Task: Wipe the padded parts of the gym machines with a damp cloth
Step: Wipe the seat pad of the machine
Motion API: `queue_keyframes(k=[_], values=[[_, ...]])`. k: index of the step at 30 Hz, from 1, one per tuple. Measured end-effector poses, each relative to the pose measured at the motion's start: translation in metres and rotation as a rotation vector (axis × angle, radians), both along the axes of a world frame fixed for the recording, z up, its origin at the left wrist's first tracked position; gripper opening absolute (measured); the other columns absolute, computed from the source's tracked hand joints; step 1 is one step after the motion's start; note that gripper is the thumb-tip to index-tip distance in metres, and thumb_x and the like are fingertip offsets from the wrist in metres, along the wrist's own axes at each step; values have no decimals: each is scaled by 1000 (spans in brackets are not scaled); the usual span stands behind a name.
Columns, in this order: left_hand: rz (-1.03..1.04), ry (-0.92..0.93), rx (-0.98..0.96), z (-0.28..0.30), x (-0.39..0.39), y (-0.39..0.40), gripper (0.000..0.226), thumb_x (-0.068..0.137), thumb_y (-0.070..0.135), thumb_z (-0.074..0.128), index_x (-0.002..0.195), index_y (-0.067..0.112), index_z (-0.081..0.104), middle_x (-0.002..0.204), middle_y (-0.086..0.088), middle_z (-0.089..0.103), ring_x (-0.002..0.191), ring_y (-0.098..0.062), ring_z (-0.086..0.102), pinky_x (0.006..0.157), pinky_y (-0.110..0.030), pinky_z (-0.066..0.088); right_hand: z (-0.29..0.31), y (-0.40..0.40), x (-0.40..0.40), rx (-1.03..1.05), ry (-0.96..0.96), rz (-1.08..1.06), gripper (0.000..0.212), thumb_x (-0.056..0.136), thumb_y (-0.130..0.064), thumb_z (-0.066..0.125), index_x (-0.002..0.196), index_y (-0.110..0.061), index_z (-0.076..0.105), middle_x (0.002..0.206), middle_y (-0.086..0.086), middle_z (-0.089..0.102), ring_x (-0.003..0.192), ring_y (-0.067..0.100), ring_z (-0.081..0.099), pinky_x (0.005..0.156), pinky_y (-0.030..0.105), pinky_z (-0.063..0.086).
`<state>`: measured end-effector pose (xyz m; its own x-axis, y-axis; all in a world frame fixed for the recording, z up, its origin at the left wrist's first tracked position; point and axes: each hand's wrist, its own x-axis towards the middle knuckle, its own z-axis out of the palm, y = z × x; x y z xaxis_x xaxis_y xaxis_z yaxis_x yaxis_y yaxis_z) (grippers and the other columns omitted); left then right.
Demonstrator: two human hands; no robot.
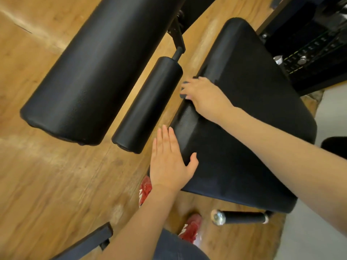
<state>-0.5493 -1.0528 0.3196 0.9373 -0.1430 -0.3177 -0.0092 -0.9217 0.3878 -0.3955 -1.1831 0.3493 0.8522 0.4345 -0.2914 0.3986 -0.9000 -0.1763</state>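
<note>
- Seat pad (244,128): black, padded, occupying centre right of the frame.
- Right hand (203,96): at the pad's left edge, centre of frame; fingers curled over a dark cloth (185,91), pressing it on the pad.
- Left hand (169,162): lower centre, fingers straight and together, palm flat against the pad's near-left corner, thumb on the top surface.
- Small roller pad (148,104): just left of the seat, apart from it.
- Large roller pad (99,68): upper left.
- Wooden floor (47,175) beneath; red shoes (189,229) at bottom centre.
- Weight stack (309,53): upper right.
</note>
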Motion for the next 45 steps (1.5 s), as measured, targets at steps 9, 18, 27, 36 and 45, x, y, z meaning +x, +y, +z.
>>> queue_keyframes(k=[9,18,27,36,45], values=[[-17,-49,52,-3,-1,-2,87,88,58,30,152,1,17,160,-19,16,149,-30,12,119,-39,5,-10,-59,-109,265,-40,-60,34,84,-3,46,113,-6,65,122,12,62,122,26,51,111,22,17],[-252,-242,176,-7,-5,-5,66,89,35,30,142,-3,41,149,-21,39,141,-34,34,112,-54,17,-9,-8,-90,388,-280,-443,37,93,-4,44,130,-3,52,140,14,46,136,29,34,112,42,23],[-347,-320,163,-9,-6,-4,62,89,27,30,140,-6,42,147,-23,42,138,-36,38,112,-52,23,-47,-47,-119,455,-353,-628,49,79,15,49,124,-4,58,134,12,53,130,28,43,110,25,21],[-331,-305,179,-13,-5,-6,65,89,29,29,143,-5,39,150,-22,38,140,-36,35,112,-50,22,-47,-95,-149,364,-444,-1127,39,94,2,40,131,-2,51,141,10,47,136,22,34,110,16,18],[-321,-345,125,-19,-7,-4,64,89,26,32,143,-6,36,150,-23,36,141,-34,32,117,-42,19,-46,-32,-94,413,-361,-299,53,73,14,48,122,-2,59,131,16,54,126,36,46,105,44,32]])
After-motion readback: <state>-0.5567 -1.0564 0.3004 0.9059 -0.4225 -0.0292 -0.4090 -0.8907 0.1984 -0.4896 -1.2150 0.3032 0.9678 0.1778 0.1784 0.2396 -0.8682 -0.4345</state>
